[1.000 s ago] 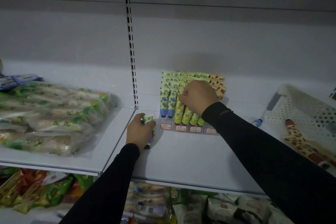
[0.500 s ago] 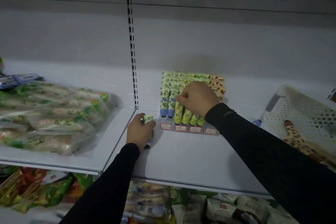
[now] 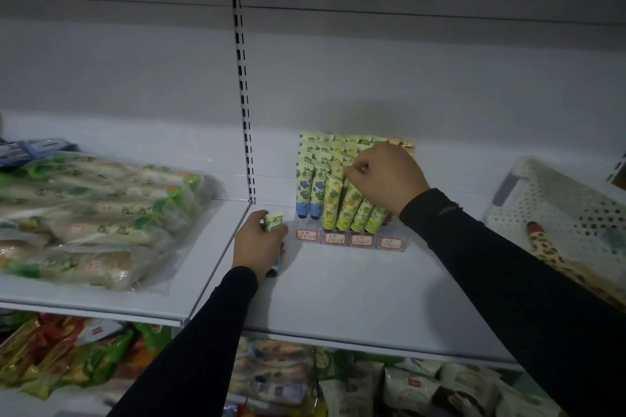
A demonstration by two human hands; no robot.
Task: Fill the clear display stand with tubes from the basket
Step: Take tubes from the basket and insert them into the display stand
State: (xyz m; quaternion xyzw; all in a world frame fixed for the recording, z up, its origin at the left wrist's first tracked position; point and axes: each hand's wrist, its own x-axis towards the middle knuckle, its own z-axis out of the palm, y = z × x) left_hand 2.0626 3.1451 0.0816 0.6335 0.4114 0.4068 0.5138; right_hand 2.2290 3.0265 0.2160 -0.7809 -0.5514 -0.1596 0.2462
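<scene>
Since a second ago the right hand (image 3: 386,176) has shifted slightly right along the stand (image 3: 352,240) at the shelf's (image 3: 338,294) back, fingers pinching a tube top, probably seating it. Left hand (image 3: 259,244) grips a spare tube (image 3: 273,222) upright, cap down, beside the stand, likely ready for loading; tubes (image 3: 335,200) stand cap-down, leaning back.

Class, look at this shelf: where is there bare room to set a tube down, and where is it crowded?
Bare shelf lies in front of the clear display stand, between the left hand and the right sleeve. Crowded: the stand's tubes under the right hand, the bagged goods left, the basket right.
</scene>
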